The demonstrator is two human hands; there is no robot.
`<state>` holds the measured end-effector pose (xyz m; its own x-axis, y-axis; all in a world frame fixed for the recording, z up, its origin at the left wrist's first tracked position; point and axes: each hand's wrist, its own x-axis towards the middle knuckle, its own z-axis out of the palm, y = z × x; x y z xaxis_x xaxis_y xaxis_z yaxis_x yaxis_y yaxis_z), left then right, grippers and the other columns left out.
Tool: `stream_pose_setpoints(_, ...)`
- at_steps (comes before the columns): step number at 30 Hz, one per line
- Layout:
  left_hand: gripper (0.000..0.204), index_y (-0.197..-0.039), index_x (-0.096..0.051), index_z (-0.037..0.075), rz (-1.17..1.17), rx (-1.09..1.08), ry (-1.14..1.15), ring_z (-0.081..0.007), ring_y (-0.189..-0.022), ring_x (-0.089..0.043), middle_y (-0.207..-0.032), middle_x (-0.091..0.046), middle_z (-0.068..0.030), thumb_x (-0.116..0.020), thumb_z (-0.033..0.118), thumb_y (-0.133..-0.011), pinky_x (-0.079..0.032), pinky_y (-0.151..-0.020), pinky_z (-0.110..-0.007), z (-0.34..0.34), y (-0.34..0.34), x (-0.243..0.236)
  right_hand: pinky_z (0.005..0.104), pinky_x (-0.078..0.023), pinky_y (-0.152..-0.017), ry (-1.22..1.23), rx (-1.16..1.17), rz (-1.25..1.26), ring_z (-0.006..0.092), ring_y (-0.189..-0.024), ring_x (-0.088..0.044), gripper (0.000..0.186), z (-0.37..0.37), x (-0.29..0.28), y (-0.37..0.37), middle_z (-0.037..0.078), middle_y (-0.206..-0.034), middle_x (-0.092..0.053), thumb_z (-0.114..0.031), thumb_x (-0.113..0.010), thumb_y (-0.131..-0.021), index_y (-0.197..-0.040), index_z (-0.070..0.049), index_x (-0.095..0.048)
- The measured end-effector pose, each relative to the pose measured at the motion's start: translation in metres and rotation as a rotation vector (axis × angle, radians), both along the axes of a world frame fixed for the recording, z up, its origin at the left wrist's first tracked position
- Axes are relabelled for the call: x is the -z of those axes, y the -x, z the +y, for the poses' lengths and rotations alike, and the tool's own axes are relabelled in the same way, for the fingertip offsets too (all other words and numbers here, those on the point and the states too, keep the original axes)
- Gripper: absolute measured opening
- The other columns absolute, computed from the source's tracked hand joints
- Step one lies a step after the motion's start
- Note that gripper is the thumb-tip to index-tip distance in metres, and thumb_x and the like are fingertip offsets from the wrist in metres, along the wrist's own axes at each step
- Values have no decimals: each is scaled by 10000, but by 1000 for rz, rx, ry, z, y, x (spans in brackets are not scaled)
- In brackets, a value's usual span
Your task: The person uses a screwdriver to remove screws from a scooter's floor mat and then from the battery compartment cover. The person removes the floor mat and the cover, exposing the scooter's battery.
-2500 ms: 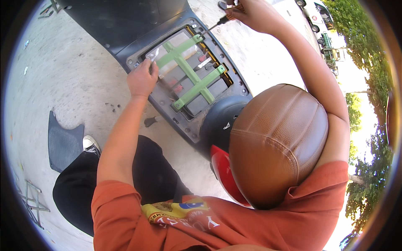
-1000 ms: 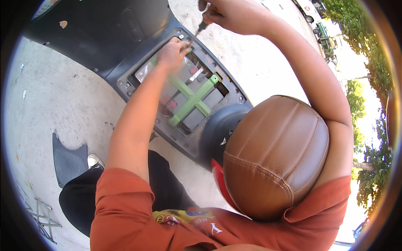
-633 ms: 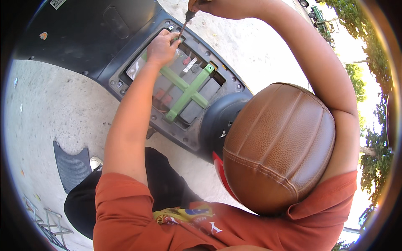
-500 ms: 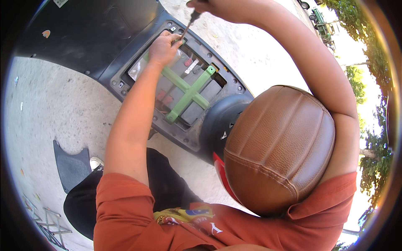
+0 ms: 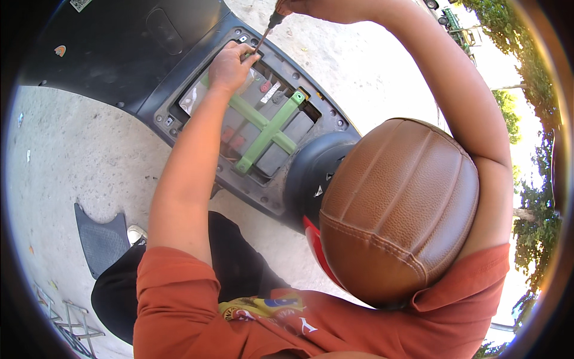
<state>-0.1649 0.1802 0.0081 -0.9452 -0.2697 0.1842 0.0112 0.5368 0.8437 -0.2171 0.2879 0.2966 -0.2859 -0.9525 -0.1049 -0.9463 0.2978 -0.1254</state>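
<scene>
A screwdriver (image 5: 261, 39) with a black handle and a thin shaft slants down to the far corner of a scooter's open battery compartment (image 5: 263, 200). At the top edge, my right hand (image 5: 311, 7) is closed on its handle, partly cut off by the picture's edge. My left hand (image 5: 229, 67) reaches to the compartment's far rim, fingers pinched around the lower end of the shaft. The tip is hidden there. Inside the compartment lie grey batteries (image 5: 294, 130) under a green metal cross bracket (image 5: 270, 132). Red terminals (image 5: 265, 87) show beside it.
A brown stitched seat (image 5: 400, 209) rises between my arms. The scooter's black front panel (image 5: 113, 54) stands at upper left. On the concrete ground lies a dark floor mat (image 5: 101, 238), near a metal frame (image 5: 75, 323). Trees (image 5: 532, 197) and a green vehicle (image 5: 457, 30) are off to the right.
The view has shifted slightly. My right hand's fingers have turned a little on the screwdriver's handle. My left hand stays at the compartment's far corner.
</scene>
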Motion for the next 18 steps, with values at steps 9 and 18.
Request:
stream_pose_setpoints(9, 242, -1046, -768, 162, -6, -10, -31, -229, -831, -663, -966, -650, -49, -768, 319, -862, -515, -719, -382, -13, -7, 11, 479, -528, -732, -63, 75, 172, 392, -834, -682, 283, -14, 6, -8, 205, -845, -700, -273, -686, -918, -969, 1, -639)
stream_pose_setpoints(18, 243, -1068, -762, 191, 90, -39, 49, -235, -852, -667, -1001, -650, -27, -759, 325, -866, -515, -754, -385, -10, -8, 22, 479, -524, -758, 10, -22, 118, 386, -880, -678, 241, -12, 9, -9, 200, -868, -684, -203, -695, -912, -990, 1, -594)
